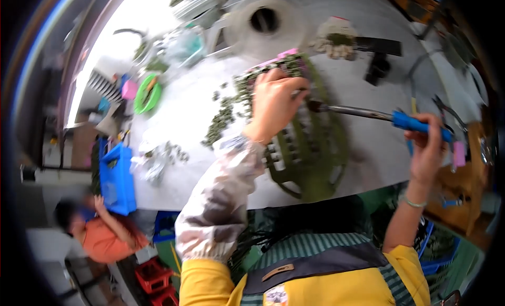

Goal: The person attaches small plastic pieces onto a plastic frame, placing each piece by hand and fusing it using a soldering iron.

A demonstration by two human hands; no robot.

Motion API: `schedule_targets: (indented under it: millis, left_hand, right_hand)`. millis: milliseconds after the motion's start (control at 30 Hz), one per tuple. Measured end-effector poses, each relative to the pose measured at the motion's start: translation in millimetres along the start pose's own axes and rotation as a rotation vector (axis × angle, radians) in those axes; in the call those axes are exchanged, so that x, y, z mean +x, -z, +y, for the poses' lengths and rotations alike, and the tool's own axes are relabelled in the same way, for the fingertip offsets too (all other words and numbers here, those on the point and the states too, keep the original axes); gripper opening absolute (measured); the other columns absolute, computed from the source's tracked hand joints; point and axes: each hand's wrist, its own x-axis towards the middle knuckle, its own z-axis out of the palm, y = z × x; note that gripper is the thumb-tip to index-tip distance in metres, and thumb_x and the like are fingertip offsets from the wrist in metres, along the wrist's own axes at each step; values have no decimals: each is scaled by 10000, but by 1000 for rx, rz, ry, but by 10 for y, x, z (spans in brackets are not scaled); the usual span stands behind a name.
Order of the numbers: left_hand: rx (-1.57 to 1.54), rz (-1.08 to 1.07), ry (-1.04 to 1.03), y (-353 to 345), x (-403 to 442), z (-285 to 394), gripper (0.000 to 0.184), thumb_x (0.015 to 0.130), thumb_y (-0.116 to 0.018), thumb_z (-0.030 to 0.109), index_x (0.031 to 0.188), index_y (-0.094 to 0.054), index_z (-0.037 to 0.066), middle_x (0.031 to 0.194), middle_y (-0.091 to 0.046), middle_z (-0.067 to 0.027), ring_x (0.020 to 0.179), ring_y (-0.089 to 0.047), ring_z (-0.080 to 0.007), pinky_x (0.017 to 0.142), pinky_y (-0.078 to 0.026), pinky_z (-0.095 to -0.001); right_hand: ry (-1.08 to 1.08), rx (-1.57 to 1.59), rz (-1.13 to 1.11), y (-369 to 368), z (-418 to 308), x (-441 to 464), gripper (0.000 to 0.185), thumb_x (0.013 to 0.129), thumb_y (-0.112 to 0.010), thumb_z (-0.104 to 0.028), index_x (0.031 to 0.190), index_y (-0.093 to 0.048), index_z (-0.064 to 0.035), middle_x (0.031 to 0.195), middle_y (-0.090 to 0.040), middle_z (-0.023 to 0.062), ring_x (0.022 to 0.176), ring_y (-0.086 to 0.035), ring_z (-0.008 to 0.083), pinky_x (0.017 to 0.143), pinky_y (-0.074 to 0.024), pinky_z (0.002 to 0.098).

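My left hand [276, 103] is over a green rack [310, 143] with rows of slots, its fingers bent together near the upper part; what they hold is too small to name. My right hand [427, 148] is wrapped round the blue handle of a soldering iron [368, 113], whose metal shaft points left to the rack beside my left fingers. Small green pieces [222, 116] lie in a loose pile left of the rack. Pink strips [286, 53] show at the rack's top edge.
A round translucent container [294, 22] stands at the back, with a glove [336, 35] to its right. A green bowl [148, 95], plastic bags [152, 161] and a blue crate [118, 180] are at left. A person in orange [108, 237] sits at lower left.
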Motion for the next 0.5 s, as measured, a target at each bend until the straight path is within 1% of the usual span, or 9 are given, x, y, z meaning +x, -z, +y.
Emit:
schedule_targets:
  millis: [100, 167, 200, 233, 267, 300, 333, 367, 500]
  left_hand:
    - [-236, 115, 20, 243, -14, -125, 256, 784, -775, 191, 1010, -704, 94, 838, -690, -47, 868, -577, -244, 808, -447, -370]
    - [-540, 172, 562, 606, -302, -351, 204, 898, -698, 177, 1051, -690, 41, 905, -716, -27, 831, -619, -107, 715, -499, -266]
    - [-385, 231, 619, 761, -544, -706, 195, 923, -665, 176, 1041, -686, 21, 893, -716, -28, 763, -622, -78, 687, -516, -248]
    - [-318, 239, 710, 960, -863, -1054, 217, 927, -656, 189, 1049, -683, 11, 850, -712, -40, 729, -627, -92, 671, -529, -259]
    - [-174, 171, 870, 1171, -1213, -1391, 221, 927, -649, 199, 1051, -685, 19, 832, -711, -53, 723, -640, -98, 651, -533, -264]
    - [59, 61, 1020, 1367, -1561, -1685, 227, 904, -661, 211, 1042, -691, 34, 843, -718, -100, 742, -682, -168, 691, -543, -311]
    - [330, -12, 1046, 1479, -2048, -2112, 222, 887, -666, 165, 1023, -682, -10, 809, -702, -94, 742, -688, -151, 648, -533, -285]
    - [687, -138, 904, 1575, -2425, -2315, 221, 863, -686, 158, 1013, -683, -5, 801, -703, -104, 692, -695, -164, 613, -528, -310]
    - [386, -165, 1204, 1649, -2843, -2407, 239, 807, -738, 117, 1022, -684, 29, 782, -703, -81, 651, -659, -127, 603, -513, -280]
  right_hand:
    - [-39, 4, 26, 47, -29, -1, 287, 973, -564, -278, 938, -650, -6, 903, -676, 103, 630, -646, 156, 573, -537, 264]
    - [-32, 3, 8, 60, -72, -14, 288, 971, -563, -287, 921, -642, -15, 931, -659, 102, 612, -622, 153, 563, -517, 254]
    - [-31, 2, 7, 60, -88, -22, 290, 972, -561, -289, 913, -636, -15, 942, -650, 102, 605, -610, 151, 559, -508, 251]
    - [-30, 3, 9, 58, -99, -32, 292, 972, -558, -291, 904, -631, -15, 953, -641, 101, 597, -598, 149, 556, -499, 248]
    - [-35, 2, 11, 58, -106, -41, 294, 972, -558, -291, 900, -626, -14, 957, -636, 101, 595, -591, 147, 556, -495, 249]
    - [-39, 1, 12, 60, -112, -47, 296, 972, -557, -291, 896, -621, -12, 960, -631, 100, 592, -584, 144, 555, -491, 249]
    - [-42, -2, 12, 58, -114, -54, 298, 972, -557, -291, 892, -617, -11, 964, -627, 99, 590, -578, 142, 555, -486, 250]
    - [-42, 0, 6, 59, -113, -61, 297, 972, -557, -290, 891, -616, -11, 965, -626, 99, 589, -577, 142, 556, -487, 251]
    - [-35, -19, -4, 28, -150, -103, 293, 972, -558, -292, 891, -618, -16, 963, -627, 97, 589, -575, 140, 557, -487, 253]
